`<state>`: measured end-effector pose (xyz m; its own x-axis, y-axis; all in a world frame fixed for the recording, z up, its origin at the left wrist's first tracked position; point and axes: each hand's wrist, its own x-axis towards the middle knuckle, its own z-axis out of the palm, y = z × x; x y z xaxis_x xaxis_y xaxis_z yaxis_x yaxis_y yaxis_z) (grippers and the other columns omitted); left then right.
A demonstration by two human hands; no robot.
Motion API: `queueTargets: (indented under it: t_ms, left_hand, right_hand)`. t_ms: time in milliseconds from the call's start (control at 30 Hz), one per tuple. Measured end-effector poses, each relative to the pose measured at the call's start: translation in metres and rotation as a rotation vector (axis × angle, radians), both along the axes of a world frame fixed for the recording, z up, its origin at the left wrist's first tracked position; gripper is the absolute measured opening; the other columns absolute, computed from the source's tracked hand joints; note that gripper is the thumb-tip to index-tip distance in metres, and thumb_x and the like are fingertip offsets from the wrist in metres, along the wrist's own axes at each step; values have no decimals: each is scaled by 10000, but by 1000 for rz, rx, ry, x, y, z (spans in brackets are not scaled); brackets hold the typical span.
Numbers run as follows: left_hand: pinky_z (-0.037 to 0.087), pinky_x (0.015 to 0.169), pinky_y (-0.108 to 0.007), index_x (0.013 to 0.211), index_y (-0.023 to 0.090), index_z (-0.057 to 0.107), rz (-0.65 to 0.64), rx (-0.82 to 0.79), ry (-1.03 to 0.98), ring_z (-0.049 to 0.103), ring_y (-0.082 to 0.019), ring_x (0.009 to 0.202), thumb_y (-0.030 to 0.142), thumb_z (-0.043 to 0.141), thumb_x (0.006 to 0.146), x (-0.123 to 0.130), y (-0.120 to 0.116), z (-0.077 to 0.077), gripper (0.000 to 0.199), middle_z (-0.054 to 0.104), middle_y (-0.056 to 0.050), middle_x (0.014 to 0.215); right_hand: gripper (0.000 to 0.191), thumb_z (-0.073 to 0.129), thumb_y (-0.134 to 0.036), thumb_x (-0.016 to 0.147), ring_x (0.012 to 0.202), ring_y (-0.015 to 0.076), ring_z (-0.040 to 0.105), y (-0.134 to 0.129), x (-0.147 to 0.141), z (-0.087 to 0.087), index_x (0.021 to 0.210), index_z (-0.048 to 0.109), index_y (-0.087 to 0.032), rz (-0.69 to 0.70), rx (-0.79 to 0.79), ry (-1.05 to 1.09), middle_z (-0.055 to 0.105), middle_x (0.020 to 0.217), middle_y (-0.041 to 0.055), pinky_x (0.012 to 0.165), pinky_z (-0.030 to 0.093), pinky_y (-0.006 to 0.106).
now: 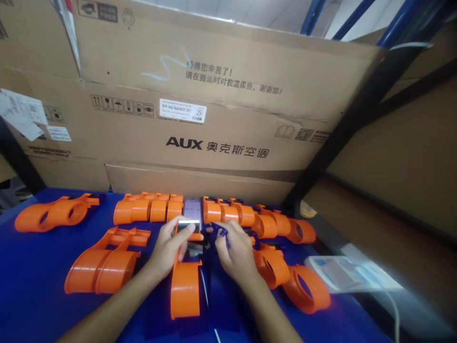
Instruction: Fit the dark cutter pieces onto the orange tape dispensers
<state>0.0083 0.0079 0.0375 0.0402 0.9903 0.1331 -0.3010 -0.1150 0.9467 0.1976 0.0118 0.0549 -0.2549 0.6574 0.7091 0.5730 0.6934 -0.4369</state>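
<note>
Head view: left hand (171,245) grips an orange ring part (185,290) by its narrow end, thumb over a dark insert (189,227) with a pale strip; the ring hangs below the hand, over the blue tabletop (32,286). Right hand (235,250) pinches a small dark blue piece (219,229) just right of that end; can't tell its exact shape. Phone (193,208) sits just beyond the hands, between two rows of similar orange parts. More lie nearer, both sides. AUX carton (214,128) stands behind. White tray-like object (352,274) at far right, cable across it.
</note>
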Motion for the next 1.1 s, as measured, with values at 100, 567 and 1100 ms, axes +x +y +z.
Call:
queueTargets:
  t_ms: [100, 567, 1100]
  left_hand:
    - [254, 375, -214, 927, 199, 656, 69, -10, -28, 370, -52, 321, 506, 751, 850, -1, 0, 0, 330, 675, 14, 594]
    - [259, 371, -212, 946, 186, 662, 32, 17, -20, 390, -44, 337, 461, 753, 862, 5, -10, 4, 302, 736, -17, 705]
    - [287, 364, -204, 1026, 173, 673, 28, 32, 43, 389, -47, 351, 465, 737, 880, 6, -7, -1, 333, 746, -29, 738]
  right_hand:
    - [207, 484, -202, 1022, 879, 235, 672, 3, 1, 0, 1073, 684, -206, -44, -40, -6, 704, 934, 79, 781, 546, 351]
    - [81, 619, -162, 918, 1042, 273, 559, 8, -8, -10, 950, 655, -227, 47, -106, -245, 598, 1069, 87, 907, 521, 423]
    - [245, 676, -118, 841, 1092, 298, 530, 5, -4, -8, 1053, 631, -234, 63, -115, -386, 563, 1232, 99, 893, 513, 445]
